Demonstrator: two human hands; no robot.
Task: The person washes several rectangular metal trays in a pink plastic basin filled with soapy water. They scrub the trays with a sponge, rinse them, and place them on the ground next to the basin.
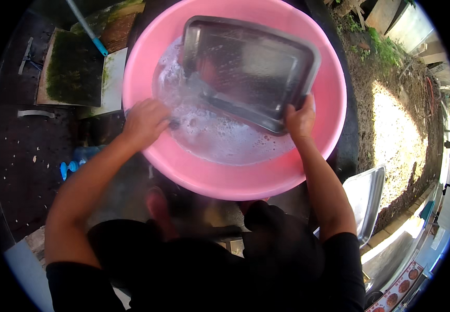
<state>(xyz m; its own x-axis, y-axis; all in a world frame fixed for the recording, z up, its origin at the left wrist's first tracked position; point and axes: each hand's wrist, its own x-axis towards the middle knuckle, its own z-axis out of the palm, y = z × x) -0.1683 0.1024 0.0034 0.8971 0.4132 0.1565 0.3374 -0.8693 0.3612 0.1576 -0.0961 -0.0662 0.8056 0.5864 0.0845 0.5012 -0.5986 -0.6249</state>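
Observation:
A large pink plastic basin (228,189) holds soapy water (225,136) with foam on it. Tilted in the basin is a rectangular metal tray (248,66), its lower left edge down by the suds. My right hand (301,119) grips the tray at its lower right corner. Over the basin's left rim is my left hand (147,121), fingers curled around a small dark thing (174,123), blurred and mostly hidden, perhaps a scrubber. The left hand is apart from the tray.
Another metal tray (379,195) leans at the right, near bare soil (396,148). On the left are a mossy board (74,70), a pole with a blue-green end (101,46), and a clear bottle with a blue pump (69,167). Beneath the basin, my feet show partly.

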